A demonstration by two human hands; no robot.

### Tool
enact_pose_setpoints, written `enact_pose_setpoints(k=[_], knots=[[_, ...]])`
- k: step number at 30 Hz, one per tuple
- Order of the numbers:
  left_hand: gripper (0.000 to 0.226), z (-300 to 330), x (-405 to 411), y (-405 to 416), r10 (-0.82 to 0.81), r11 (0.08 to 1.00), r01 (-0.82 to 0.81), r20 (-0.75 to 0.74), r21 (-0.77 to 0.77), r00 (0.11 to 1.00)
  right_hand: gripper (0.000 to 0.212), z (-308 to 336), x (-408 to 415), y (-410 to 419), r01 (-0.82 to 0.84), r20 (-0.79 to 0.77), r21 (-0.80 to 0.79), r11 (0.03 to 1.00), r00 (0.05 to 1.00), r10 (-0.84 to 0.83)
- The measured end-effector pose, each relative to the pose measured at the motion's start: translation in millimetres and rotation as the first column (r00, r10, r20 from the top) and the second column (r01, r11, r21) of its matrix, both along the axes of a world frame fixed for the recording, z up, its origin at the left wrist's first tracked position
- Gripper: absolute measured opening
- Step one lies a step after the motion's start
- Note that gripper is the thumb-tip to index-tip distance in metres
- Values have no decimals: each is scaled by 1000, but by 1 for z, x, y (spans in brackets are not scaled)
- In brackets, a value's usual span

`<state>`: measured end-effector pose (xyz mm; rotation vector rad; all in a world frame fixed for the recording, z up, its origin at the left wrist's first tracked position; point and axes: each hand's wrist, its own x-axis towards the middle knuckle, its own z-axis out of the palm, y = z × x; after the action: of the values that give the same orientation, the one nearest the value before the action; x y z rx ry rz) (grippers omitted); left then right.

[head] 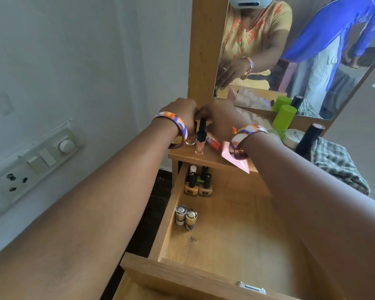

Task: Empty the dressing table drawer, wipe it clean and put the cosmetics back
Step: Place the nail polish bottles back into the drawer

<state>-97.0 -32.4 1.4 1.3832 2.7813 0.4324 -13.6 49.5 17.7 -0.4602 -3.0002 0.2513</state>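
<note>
The drawer (236, 224) of the wooden dressing table stands pulled out. At its back left stand several nail polish bottles (197, 187), and two small metal-capped bottles (186, 214) sit by the left wall. Both hands meet on the table top (206, 159) beside the mirror frame. My left hand (182, 113) curls over a small clear bottle (190, 141) with a black cap. My right hand (222, 118) pinches the black cap of a peach lip gloss tube (199, 146). An orange-red tube (213, 141) lies next to it. The fingertips are hidden.
A pink sachet (234, 162) lies under my right wrist. Further right are a cotton pad pack (256, 120), a green bottle (284, 118), a cream jar (292, 138), a black bottle (310, 139) and a checked cloth (338, 167). A switch panel (30, 167) is on the left wall.
</note>
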Motion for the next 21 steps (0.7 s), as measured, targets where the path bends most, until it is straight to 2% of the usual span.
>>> enact_pose_setpoints(k=[8, 12, 16, 21], knots=[[20, -10, -4, 1, 24, 996, -23, -6, 91, 1000, 39, -4, -6, 9, 27, 8, -17, 999, 1000, -27], [24, 4, 0, -7, 61, 985, -56, -30, 163, 998, 35, -2, 1, 15, 45, -153, 31, 999, 987, -39], [25, 25, 6, -16, 71, 977, -59, -50, 205, 996, 35, 12, 12, 15, 94, -295, -3, 996, 951, -91], [25, 46, 19, -28, 76, 977, -65, -45, 205, 996, 30, 30, 33, 8, 57, -381, -63, 996, 921, -77]])
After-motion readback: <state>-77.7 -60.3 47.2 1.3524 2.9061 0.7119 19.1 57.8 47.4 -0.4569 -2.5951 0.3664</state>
